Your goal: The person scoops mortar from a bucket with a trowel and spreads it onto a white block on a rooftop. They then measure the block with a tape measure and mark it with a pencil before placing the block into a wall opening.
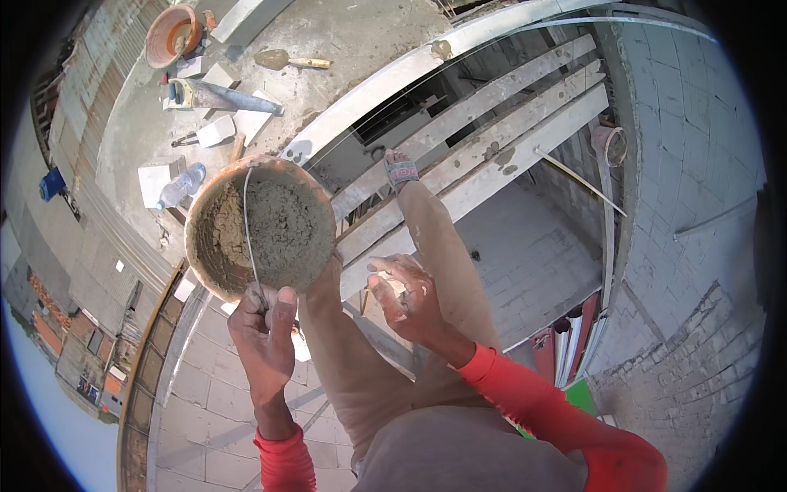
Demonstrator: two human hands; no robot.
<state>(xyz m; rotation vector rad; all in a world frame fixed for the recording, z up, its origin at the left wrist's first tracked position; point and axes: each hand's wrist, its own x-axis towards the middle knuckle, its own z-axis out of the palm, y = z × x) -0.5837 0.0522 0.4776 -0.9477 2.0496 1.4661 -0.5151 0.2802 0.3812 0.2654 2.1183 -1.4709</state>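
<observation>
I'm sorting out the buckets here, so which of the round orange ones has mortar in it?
The round orange bucket hanging from the left hand; the far one looks empty.

One view only was supplied, from a wide fisheye camera worn on the person's head. It faced steeply downward along the person's own body, past the legs to a foot [401,170] standing on wooden planks [492,139] set over an open drop. Both forearms entered from the lower edge, and the left hand [264,328], the right hand [406,295] and a bucket of mortar [261,227] lay close beneath the lens. Straight edges bowed toward the rim, where a block wall [697,164] and a concrete slab [344,41] appeared far smaller. No second view existed for overlap.
</observation>
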